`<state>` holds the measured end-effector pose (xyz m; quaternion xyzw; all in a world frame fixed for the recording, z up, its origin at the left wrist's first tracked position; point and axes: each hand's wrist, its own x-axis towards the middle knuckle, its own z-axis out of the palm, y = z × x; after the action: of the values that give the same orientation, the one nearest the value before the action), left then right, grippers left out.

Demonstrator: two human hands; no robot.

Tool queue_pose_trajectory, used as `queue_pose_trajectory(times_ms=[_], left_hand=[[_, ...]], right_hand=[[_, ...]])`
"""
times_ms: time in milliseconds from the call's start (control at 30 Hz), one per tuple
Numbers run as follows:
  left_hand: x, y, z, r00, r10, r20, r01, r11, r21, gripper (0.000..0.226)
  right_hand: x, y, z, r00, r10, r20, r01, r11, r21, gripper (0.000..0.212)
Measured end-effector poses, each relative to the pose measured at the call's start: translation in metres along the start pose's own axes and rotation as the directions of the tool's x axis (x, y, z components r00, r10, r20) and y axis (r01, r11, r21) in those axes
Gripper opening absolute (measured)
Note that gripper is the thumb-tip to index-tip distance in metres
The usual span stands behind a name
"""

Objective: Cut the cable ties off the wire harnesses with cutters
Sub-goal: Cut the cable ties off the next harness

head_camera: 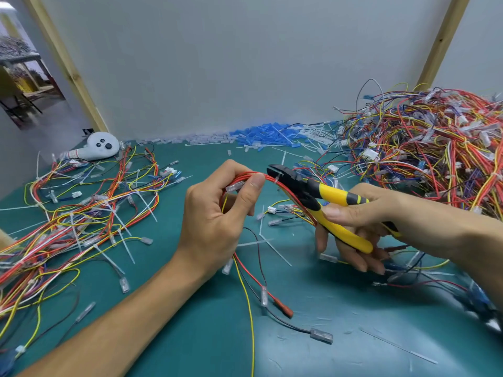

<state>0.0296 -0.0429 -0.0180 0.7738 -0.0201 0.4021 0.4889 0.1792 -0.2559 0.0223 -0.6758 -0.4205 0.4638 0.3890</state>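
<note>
The left hand (215,213) pinches a wire harness (250,176) between thumb and fingers, holding its red bundle arched above the desk (190,336). The right hand (362,221) is wrapped around the yellow-and-black handles of the cutters (313,195), and the handles stand apart. The black cutter head meets the bundle just to the cutters' side of the left hand, at a white cable tie (277,177); whether the blades have bitten through the tie cannot be told. Loose ends of this harness hang below the left hand and trail across the desk toward the viewer. Judged progress: part way, with much remaining. Beyond the left hand, on the side away from the cutters, lies a spread of harnesses (81,213) with white tie strips among them; some strips look cut, others appear to be looped round wires, so this group cannot be classed with certainty. Past the right hand, a tall tangled heap of harnesses (424,148) rises against the wall; it is probably the unprocessed stock. Loose white strips (269,247) lie on the desk between the two hands. A drift of blue and white offcuts (261,137) lies along the wall beyond the left hand.
</note>
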Motion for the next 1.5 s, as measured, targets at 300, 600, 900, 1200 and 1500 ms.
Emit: queue_pose_trajectory(times_ms=[300, 600, 900, 1200, 1500], left_hand=[[-0.002, 0.001, 0.001, 1.0, 0.021, -0.005, -0.021, 0.997, 0.074, 0.022], [-0.002, 0.003, 0.001, 1.0, 0.026, -0.012, -0.025, 0.997, 0.071, 0.017], [-0.002, 0.002, 0.001, 0.999, 0.036, -0.014, -0.034, 0.996, 0.088, 0.018], [-0.001, 0.001, 0.0, 0.999, 0.034, -0.025, -0.032, 0.996, 0.088, 0.017], [-0.002, 0.001, -0.001, 0.999, 0.041, -0.031, -0.036, 0.988, 0.149, 0.02]], right_hand=[[-0.006, 0.002, 0.012, 0.883, -0.24, -0.404, -0.062, 0.793, -0.606, 0.05], [-0.005, 0.001, 0.019, 0.735, -0.438, -0.518, -0.054, 0.723, -0.688, 0.052], [-0.004, -0.001, 0.022, 0.706, -0.489, -0.512, -0.112, 0.637, -0.762, 0.037], [-0.003, 0.001, 0.02, 0.676, -0.506, -0.535, -0.07, 0.679, -0.731, 0.04], [-0.001, 0.003, 0.022, 0.707, -0.474, -0.525, -0.051, 0.707, -0.705, 0.043]])
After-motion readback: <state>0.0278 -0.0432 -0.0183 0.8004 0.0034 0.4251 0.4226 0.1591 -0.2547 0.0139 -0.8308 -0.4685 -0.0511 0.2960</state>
